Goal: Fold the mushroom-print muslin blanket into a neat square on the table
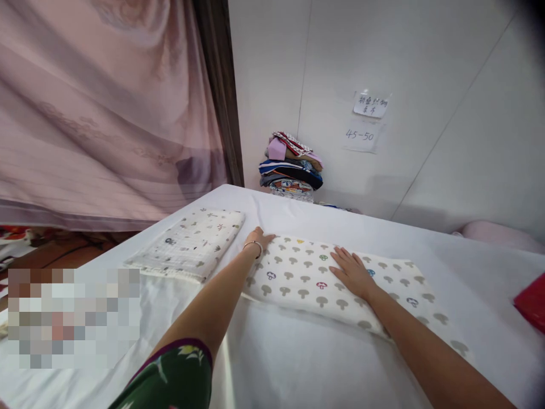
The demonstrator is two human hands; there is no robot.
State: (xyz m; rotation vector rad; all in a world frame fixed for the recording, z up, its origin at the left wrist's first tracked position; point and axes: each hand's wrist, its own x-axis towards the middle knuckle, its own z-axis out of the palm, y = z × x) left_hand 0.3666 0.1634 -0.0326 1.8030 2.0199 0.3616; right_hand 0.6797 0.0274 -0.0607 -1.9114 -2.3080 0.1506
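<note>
A white cloth with a mushroom print (306,278) lies folded into a long strip on the white table (298,352). At the strip's far left corner rests my left hand (260,236), fingers together and flat on the edge, a bracelet on the wrist. My right hand (351,271) presses flat on the middle of the strip, fingers stretched out. Neither hand holds anything. A second folded cloth (191,243), white with small printed figures, sits to the left of the first, apart from my hands.
A pile of folded coloured clothes (292,166) stands at the table's far edge against the white wall. Two paper notes (368,119) hang on the wall. A pink curtain (97,108) fills the left. Something red (532,304) lies at the right edge.
</note>
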